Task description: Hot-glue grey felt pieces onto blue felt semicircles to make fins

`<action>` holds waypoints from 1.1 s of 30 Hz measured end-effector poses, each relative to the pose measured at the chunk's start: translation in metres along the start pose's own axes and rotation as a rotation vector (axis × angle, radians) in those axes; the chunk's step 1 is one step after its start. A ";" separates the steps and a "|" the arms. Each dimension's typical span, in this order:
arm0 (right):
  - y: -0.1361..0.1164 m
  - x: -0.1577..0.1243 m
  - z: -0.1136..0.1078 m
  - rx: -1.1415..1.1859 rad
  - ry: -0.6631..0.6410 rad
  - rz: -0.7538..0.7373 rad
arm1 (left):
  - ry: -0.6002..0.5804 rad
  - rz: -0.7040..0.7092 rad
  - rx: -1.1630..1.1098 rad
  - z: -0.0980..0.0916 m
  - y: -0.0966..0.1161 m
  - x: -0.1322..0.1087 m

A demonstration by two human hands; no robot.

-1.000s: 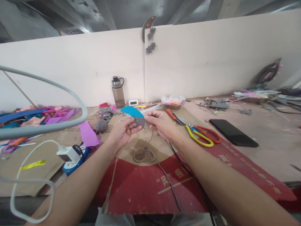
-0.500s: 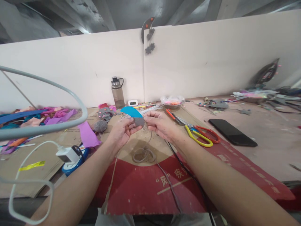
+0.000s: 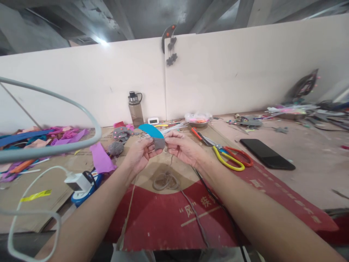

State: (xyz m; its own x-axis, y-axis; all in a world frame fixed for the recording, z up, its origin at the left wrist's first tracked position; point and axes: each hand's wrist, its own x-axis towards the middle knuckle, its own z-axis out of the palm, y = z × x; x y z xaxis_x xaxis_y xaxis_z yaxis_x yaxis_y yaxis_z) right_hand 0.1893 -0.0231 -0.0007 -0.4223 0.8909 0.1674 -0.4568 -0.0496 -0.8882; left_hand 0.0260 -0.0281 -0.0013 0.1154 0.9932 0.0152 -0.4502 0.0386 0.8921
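My left hand (image 3: 138, 153) pinches a curved blue piece (image 3: 150, 130), its lower right end covered in grey yarn wrapping (image 3: 159, 143). At that wrapped end, my right hand (image 3: 182, 146) is closed with thumb and finger pressed together, at the grey yarn. From between the hands a strand drops to a loose coil of grey yarn (image 3: 165, 181) on the cardboard sheet (image 3: 152, 218). The strand runs on toward the front edge. What lies exactly under the right fingertips is too small to make out.
Scissors (image 3: 231, 157) and a black phone (image 3: 267, 153) lie to the right. A bottle (image 3: 135, 111), a white timer (image 3: 153, 120) and a bowl (image 3: 198, 120) stand near the white partition. Felt scraps (image 3: 102, 158), a blue-and-white power strip (image 3: 84, 193) and a looping cable (image 3: 92, 123) are left.
The whole view has shifted slightly. Both hands stay together at the blue piece, and its yarn-wrapped end is turned a little, showing more of its grey face.
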 end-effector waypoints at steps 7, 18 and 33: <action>0.002 -0.002 0.004 -0.055 0.018 -0.011 | -0.017 0.003 -0.022 -0.001 -0.001 0.000; 0.006 0.000 0.000 0.015 -0.019 0.009 | -0.055 0.011 -0.015 -0.002 -0.006 0.002; 0.011 0.001 0.005 -0.025 0.075 -0.065 | -0.089 0.240 0.269 0.002 -0.013 -0.006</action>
State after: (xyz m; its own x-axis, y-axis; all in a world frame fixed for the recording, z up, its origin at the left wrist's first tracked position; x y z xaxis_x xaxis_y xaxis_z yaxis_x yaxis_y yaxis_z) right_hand 0.1796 -0.0255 -0.0084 -0.3319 0.9232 0.1937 -0.4617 0.0201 -0.8868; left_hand 0.0329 -0.0343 -0.0125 0.1163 0.9566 0.2672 -0.2263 -0.2364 0.9449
